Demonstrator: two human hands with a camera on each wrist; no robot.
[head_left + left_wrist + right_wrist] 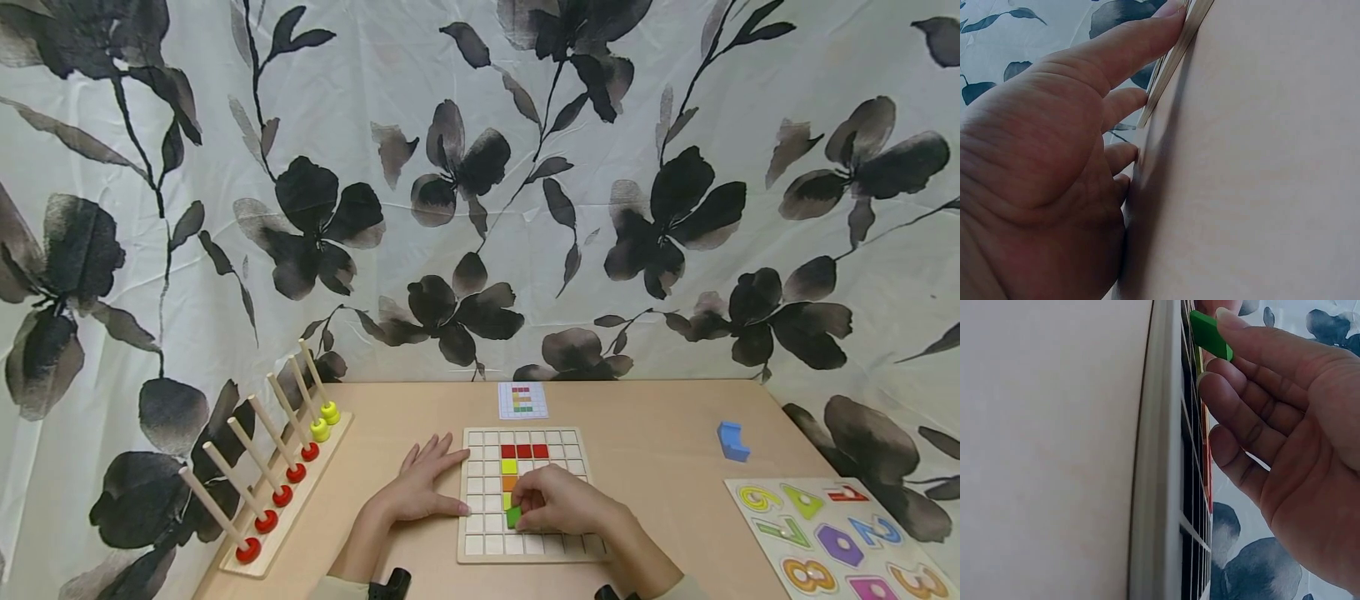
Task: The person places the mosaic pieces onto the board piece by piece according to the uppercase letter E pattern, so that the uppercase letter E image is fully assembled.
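Observation:
A wooden grid board (480, 548) with white squares lies in the middle of the table. Red tiles (525, 451) form a row near its top, with a yellow tile (508, 451) and an orange tile (510, 483) in the column below. My right hand (558, 502) pinches a green tile (1210, 334) between thumb and fingers over the lower part of that column. A second yellow tile is partly hidden by the fingers. My left hand (420, 487) lies with fingers spread, its thumb and fingertip touching the board's left edge.
A pattern card (523, 400) lies behind the board. On the left stands a wooden peg rack (285, 508) with red and yellow rings. A blue block (732, 442) and a number-and-shape puzzle board (817, 508) are on the right. A floral cloth hangs behind the table.

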